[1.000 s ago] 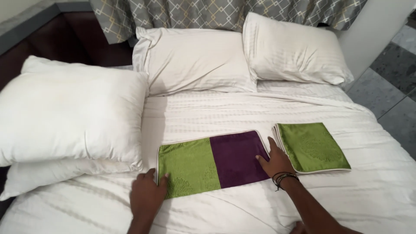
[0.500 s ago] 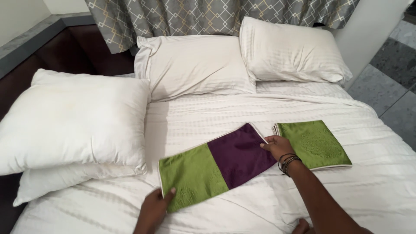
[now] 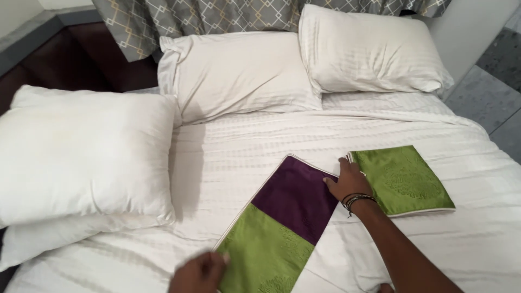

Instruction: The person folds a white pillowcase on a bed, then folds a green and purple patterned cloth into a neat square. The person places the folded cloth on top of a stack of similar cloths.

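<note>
White striped bedding covers the bed (image 3: 412,255), which fills nearly the whole view, with a dark wooden floor at the upper left and grey tiles at the right edge.

On that bedding the right hand (image 3: 347,183) lies flat, fingers spread and pressing on the far right corner of a green-and-purple cushion cover (image 3: 282,222); its grip is open, closed around nothing, only palm and fingertips touching the cloth. A few dark bracelets (image 3: 355,201) circle the wrist. The left hand (image 3: 199,273) shows at the bottom edge, resting at the near left edge of the same cover, on its green half. Its fingers curl at the hem, but whether they pinch the cloth or merely touch it I cannot tell.

The cushion cover lies flat and slantwise on the middle of the bed, purple half farther away, green half nearer, with a pale piped edge. Just beside the right hand, to its right, lies a second green cushion cover (image 3: 404,179), folded and flat, its near corner touching the hand's fingertips.

Farther out, two white pillows (image 3: 81,157) are stacked on the left side of the bed. Two more pillows (image 3: 304,70) lean at the head, under a grey patterned curtain (image 3: 228,13).
</note>
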